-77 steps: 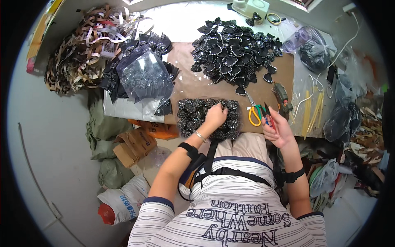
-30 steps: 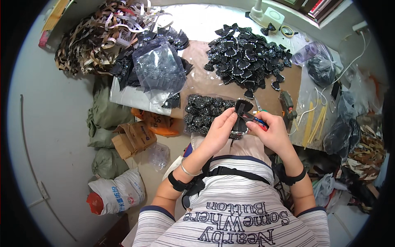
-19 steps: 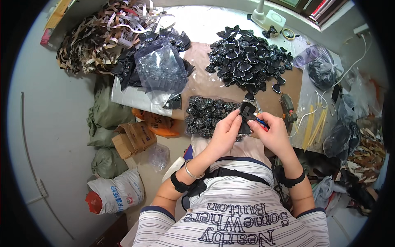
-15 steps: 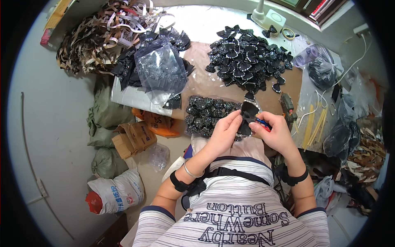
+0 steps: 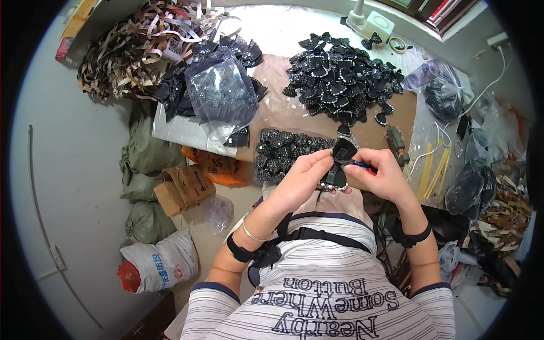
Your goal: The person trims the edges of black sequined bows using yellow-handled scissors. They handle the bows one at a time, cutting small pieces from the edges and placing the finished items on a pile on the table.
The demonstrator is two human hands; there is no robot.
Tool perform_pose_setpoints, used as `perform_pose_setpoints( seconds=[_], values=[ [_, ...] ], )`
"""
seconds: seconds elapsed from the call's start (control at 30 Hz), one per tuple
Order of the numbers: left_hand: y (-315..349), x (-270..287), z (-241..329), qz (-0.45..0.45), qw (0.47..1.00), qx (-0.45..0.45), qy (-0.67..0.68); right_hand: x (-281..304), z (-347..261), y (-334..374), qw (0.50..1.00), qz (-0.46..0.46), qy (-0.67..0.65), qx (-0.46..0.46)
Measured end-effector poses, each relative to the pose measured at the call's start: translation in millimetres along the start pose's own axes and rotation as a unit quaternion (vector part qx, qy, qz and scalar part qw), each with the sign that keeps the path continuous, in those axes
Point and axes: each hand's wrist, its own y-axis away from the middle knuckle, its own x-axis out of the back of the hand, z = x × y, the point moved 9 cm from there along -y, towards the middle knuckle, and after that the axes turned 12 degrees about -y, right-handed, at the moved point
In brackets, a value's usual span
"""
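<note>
Near the table's front edge, a black bow with a beaded lower rim is held upright, its plain back showing. My left hand pinches it from the left, fingers closed on its side. My right hand is closed around a small tool with a blue and red handle, its tip at the bow's narrow middle. What the tip touches is too small to make out. Just behind my left hand lies a flat pack of glittery black bows in rows. Farther back rises a heap of loose black bows.
At left, clear plastic bags lie over more bows beside a pile of ribbon strips. A glue gun, yellow sticks and a white cable are at right. A cardboard box and sacks stand below left.
Both hands have shifted slightly, and the bow has turned so its beaded lower rim shows more. My left forearm has moved a little left. The tool stays in my right hand.
</note>
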Motion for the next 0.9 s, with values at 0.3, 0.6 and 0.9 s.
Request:
perform_pose_setpoints(
  seconds=[0.3,0.6,0.9],
  values=[
    [4,0,14,-0.018,0.993,-0.047,-0.106,-6,9,3,0.988,-0.031,-0.150,-0.036],
    [-5,13,-1,0.032,0.997,-0.004,0.071,-20,28,18,0.949,-0.094,-0.257,-0.158],
    [1,6,-5,0.015,0.998,-0.014,-0.053,-24,38,16,0.924,-0.136,-0.295,-0.204]
  ],
)
